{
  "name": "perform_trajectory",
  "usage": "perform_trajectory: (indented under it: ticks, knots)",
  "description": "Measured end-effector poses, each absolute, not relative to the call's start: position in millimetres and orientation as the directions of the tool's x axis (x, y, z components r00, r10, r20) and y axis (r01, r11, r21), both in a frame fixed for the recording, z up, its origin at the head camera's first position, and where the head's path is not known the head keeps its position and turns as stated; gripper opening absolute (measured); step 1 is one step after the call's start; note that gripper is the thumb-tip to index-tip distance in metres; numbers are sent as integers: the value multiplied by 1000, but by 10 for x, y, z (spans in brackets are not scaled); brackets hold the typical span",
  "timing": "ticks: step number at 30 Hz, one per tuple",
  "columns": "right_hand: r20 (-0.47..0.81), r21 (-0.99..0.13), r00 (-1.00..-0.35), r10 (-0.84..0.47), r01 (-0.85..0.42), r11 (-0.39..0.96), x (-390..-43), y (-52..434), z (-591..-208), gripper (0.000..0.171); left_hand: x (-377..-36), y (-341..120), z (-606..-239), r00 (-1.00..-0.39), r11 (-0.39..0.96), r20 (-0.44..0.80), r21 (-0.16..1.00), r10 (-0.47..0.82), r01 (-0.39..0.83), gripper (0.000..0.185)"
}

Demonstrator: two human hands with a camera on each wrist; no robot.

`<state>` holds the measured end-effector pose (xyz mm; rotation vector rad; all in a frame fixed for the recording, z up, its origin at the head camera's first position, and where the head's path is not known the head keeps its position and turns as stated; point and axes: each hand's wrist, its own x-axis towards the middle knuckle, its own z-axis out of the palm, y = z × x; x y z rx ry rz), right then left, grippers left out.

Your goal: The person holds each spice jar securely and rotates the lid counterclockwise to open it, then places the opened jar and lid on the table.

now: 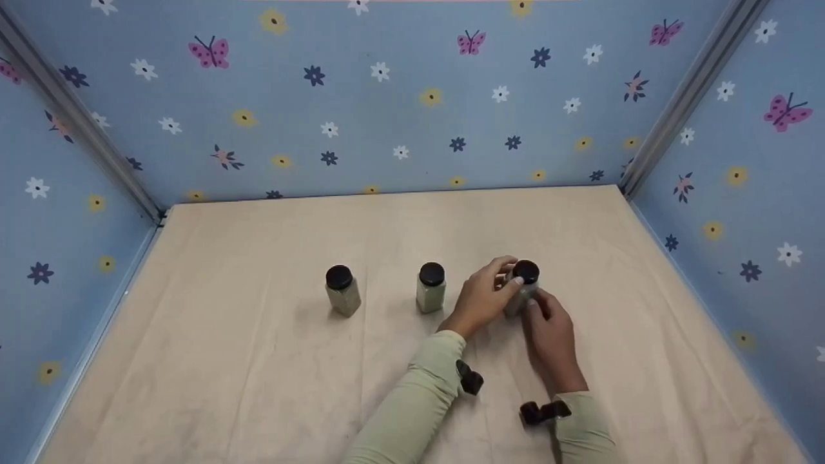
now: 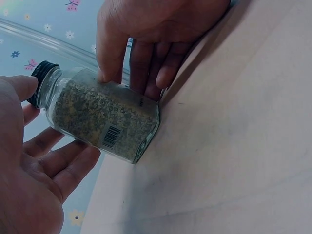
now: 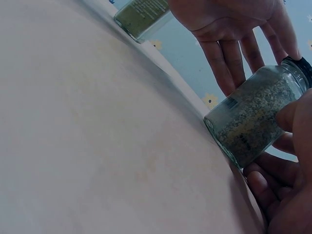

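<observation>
A glass spice jar (image 2: 87,105) with a black cap (image 1: 526,271) and dried flakes inside stands at the right of the row, its base right at the cloth. My left hand (image 1: 482,298) holds it from the left, thumb on the cap and fingers round the far side. From the right, my right hand (image 1: 555,332) grips the lower part between thumb and fingers. In the left wrist view a barcode label (image 2: 111,135) shows low on the glass. Just left of my hands stands a second capped jar (image 1: 430,295) with greenish contents.
A third jar (image 1: 344,298) stands upright farther left, in line with the others. A beige cloth (image 1: 258,251) with creases covers the table. Blue patterned panels (image 1: 412,122) enclose the back and both sides, with grey corner posts (image 1: 683,96).
</observation>
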<state>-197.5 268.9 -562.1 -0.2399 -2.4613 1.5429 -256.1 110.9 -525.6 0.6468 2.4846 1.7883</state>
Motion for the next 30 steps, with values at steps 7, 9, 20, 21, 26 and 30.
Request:
perform_trajectory:
  ticks: [7,9,20,21,26,30]
  knots:
    - [82,-909,-962,261,35,415,-2002,2684,-5627,46,-2571,1102,-5253,-908,325,245,875,341,359,48]
    - [91,-911,-960,264,27,412,-2008,2691,-5632,44,-2573,1107,-5246,-905,351,246,861,347,369,49]
    - [86,-903,-956,279,43,427,-2003,2689,-5636,42,-2578,1121,-5229,-898,435,254,806,359,402,50]
    - [83,-901,-957,279,47,430,-2003,2688,-5635,43,-2577,1121,-5230,-897,437,254,804,361,403,49]
    - [79,-896,-957,279,55,441,-2000,2691,-5624,44,-2582,1125,-5229,-897,440,254,802,362,404,47]
    - [81,-895,-957,279,54,442,-2006,2687,-5613,45,-2594,1126,-5233,-897,425,257,811,359,402,46]
